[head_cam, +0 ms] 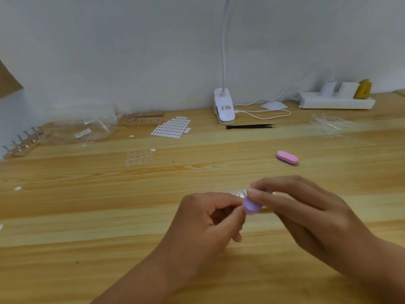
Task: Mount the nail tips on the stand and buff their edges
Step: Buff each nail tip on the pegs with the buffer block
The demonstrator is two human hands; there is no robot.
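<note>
The right hand has its grip clamped on the lilac buffer; the left hand pinches closed, probably on a nail tip, too blurred to confirm. Keep strokes light. The stand waits at eleven o'clock on the table.

lamp clip label print (too blurred), bag stickers unreadable

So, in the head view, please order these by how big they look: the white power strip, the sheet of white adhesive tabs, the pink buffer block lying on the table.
1. White power strip, widest in the picture.
2. Sheet of white adhesive tabs, clearly smaller.
3. Pink buffer block, smallest, although it lies nearer the camera than the other two.
</note>
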